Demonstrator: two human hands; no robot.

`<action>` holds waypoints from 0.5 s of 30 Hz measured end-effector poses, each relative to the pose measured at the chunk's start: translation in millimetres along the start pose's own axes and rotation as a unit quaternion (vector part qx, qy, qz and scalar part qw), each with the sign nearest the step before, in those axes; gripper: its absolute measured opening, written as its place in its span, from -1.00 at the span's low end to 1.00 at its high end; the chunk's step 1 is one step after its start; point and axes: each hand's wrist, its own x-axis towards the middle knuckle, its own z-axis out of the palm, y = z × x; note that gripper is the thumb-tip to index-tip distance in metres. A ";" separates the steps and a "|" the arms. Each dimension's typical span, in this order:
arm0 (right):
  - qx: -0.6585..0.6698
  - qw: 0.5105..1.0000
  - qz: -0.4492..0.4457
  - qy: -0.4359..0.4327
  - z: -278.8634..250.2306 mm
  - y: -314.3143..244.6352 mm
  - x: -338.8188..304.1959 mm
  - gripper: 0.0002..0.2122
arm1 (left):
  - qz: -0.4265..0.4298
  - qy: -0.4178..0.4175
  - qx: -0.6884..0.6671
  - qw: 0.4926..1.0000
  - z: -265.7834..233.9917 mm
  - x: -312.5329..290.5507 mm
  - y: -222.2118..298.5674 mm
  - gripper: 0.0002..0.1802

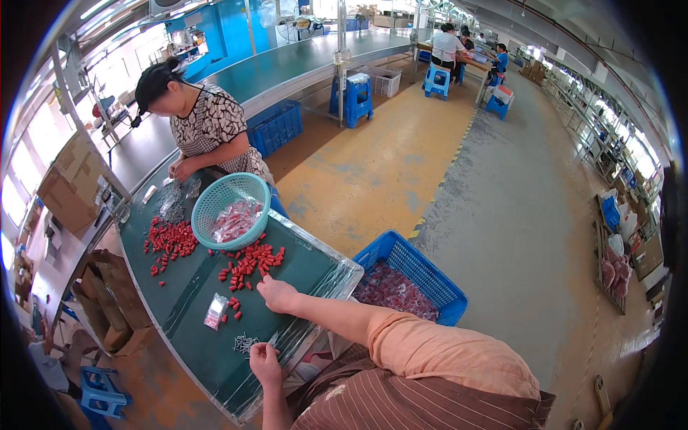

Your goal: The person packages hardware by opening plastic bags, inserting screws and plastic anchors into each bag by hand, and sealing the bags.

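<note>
The small red plugs (247,265) lie loose in a spread on the green table (188,330), just in front of the light-blue basket (203,209), with a few strays beside the flat stack of clear bags (216,311). The right hand (278,294) reaches to the near edge of that spread, its fingers drawn close together and the tips at a plug — whether they pinch it or only touch it, I cannot tell. The left hand (266,365) is beside the small heap of grey screws (245,343), thumb and fingers curled nearly together; anything held between them is too small to make out. The plugs look light and fairly stiff, probably plastic, so a gentle pinch across the round sides should be enough; being short and cylindrical, they may roll if pushed from the side, and one lying apart from its neighbours would be easier to lift. The screws look thin, hard and tangled, and are likely best taken by the shank, a few at a time. The bags seem the awkward ones — thin, floppy and probably slippery, apt to cling to each other — so a corner or the open edge would be the place to take hold.
</note>
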 end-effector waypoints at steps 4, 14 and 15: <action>-0.021 0.999 -0.023 -0.024 5.1 6.5 -2.0 -0.85 | -0.009 -0.004 -0.017 1.000 2.6 -5.9 16.7 -0.96; 0.188 0.977 -0.085 0.057 -26.4 21.6 -22.7 -0.89 | -0.059 0.024 0.118 0.991 1.3 -9.7 53.7 -0.80; 0.220 0.973 -0.075 0.008 -42.0 5.9 -31.1 -0.85 | -0.058 0.032 0.101 0.993 2.6 -6.4 50.8 -0.82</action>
